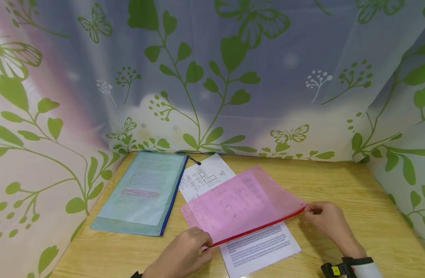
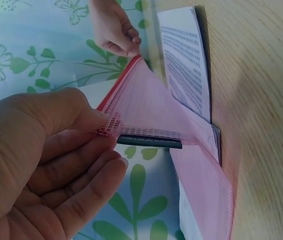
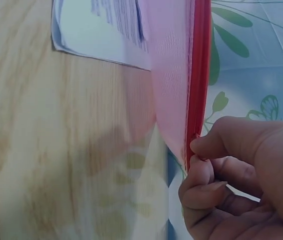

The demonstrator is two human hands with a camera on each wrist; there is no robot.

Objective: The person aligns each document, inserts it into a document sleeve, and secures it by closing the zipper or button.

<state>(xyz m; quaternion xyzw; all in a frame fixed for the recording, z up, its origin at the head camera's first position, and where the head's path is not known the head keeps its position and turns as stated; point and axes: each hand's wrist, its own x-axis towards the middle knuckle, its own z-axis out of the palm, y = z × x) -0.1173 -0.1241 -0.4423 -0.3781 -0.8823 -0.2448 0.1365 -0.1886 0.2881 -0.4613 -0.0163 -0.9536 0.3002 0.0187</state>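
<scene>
A pink mesh zipper pouch [image 1: 247, 204] with a red zipper edge is held by both hands along its near side. My left hand [image 1: 186, 251] pinches the near left corner between thumb and finger, beside a dark label [image 2: 149, 142] in the left wrist view. At the other end of the zipper, my right hand [image 1: 328, 220] pinches the right corner, shown closely in the right wrist view [image 3: 236, 170]. Printed sheets [image 1: 261, 249] lie on the table under the pouch, their near part showing. A sheet with line drawings [image 1: 205, 173] shows behind the pouch.
On the left of the wooden table [image 1: 351, 185] lies a blue zipper pouch [image 1: 129, 197] with printed paper inside and a dark blue zipper edge. A dark zipper pull [image 1: 198, 163] rests on the drawing sheet. Leaf-patterned curtain [image 1: 205, 77] surrounds the table's back and sides.
</scene>
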